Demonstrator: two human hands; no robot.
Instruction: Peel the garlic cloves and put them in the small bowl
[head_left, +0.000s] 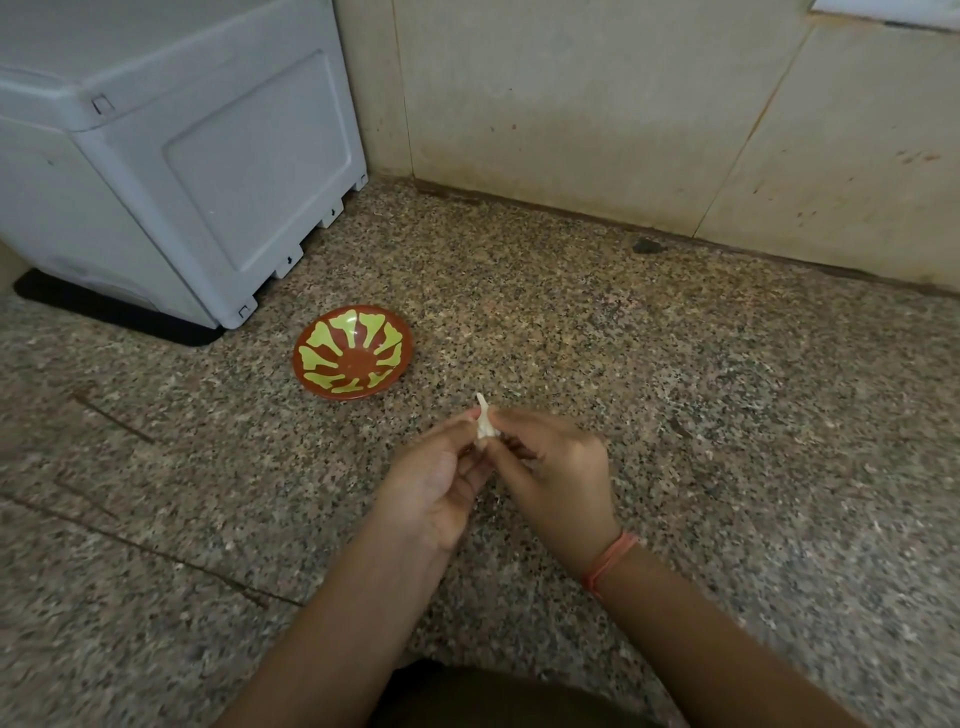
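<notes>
A small white garlic clove (484, 425) with a papery tip pointing up is pinched between the fingertips of both hands, above the speckled granite counter. My left hand (439, 480) grips it from the left and my right hand (558, 475) from the right; a thin orange band circles the right wrist. The small bowl (353, 359), red-brown with a yellow-green petal pattern, stands on the counter just up and left of the hands, with nothing visible inside it. Most of the clove is hidden by my fingers.
A grey plastic appliance (171, 150) on a black mat fills the back left corner, close behind the bowl. A beige tiled wall (649, 114) runs along the back of the granite counter (727, 415). A few thin dark stick-like pieces (111, 417) lie on the counter at left.
</notes>
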